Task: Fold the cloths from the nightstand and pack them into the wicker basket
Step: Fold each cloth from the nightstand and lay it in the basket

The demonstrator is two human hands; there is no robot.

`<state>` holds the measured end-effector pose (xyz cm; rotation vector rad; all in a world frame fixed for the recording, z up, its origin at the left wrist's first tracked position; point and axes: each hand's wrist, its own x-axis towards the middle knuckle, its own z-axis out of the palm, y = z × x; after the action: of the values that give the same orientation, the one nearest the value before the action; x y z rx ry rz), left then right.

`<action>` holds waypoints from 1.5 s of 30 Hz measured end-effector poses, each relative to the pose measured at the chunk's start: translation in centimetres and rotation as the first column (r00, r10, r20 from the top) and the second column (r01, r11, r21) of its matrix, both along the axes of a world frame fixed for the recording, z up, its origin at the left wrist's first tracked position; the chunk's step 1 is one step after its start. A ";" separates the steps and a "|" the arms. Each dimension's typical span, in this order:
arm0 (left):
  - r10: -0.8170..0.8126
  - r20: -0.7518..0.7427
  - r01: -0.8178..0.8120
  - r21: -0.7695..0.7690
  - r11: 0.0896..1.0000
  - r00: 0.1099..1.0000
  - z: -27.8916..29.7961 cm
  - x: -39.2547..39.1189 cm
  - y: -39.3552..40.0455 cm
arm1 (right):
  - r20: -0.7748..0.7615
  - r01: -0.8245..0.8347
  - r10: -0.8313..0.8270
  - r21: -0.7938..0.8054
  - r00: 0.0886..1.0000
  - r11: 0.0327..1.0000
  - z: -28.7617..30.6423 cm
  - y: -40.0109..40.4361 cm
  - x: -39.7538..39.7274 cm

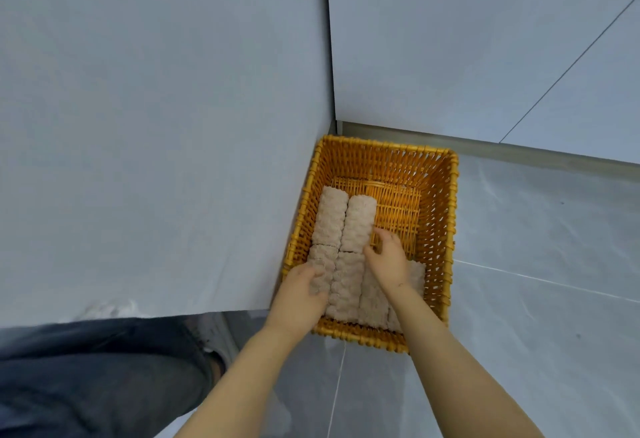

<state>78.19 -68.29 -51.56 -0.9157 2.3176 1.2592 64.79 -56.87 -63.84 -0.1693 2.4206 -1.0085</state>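
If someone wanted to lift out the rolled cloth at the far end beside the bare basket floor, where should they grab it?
Probably across the middle of the far-right rolled cloth, from above: its right side faces bare floor of the wicker basket, leaving finger room; its left side touches another roll.

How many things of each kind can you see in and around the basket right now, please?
Wicker basket: 1
Rolled beige cloths in the basket: 6, two at the back, four at the front
Hands in the basket: 2, left hand, right hand
Total: 9
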 end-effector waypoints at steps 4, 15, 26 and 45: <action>0.129 -0.060 -0.124 0.088 0.988 0.990 2.4 -0.2 0.5 | 0.081 0.027 -0.008 -0.237 0.997 0.971 4.8 1.3 2.7; 0.502 -0.331 -0.329 0.458 0.826 0.799 14.4 5.7 3.3 | 0.114 0.080 -0.012 -0.614 0.993 0.786 21.2 4.7 7.0; 0.609 -0.587 -0.364 0.491 0.792 0.534 22.1 16.9 0.3 | -0.129 -0.305 0.296 -0.660 0.946 0.687 33.0 1.4 15.6; 0.692 -0.720 -0.682 0.481 0.551 0.052 25.8 34.1 -11.2 | -0.432 -0.803 0.728 -0.530 0.533 0.273 40.8 -20.2 27.7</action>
<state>112.25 -79.50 -25.76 -1.9073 2.5096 2.7271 92.46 -77.06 -23.03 -1.5558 1.4705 -1.3050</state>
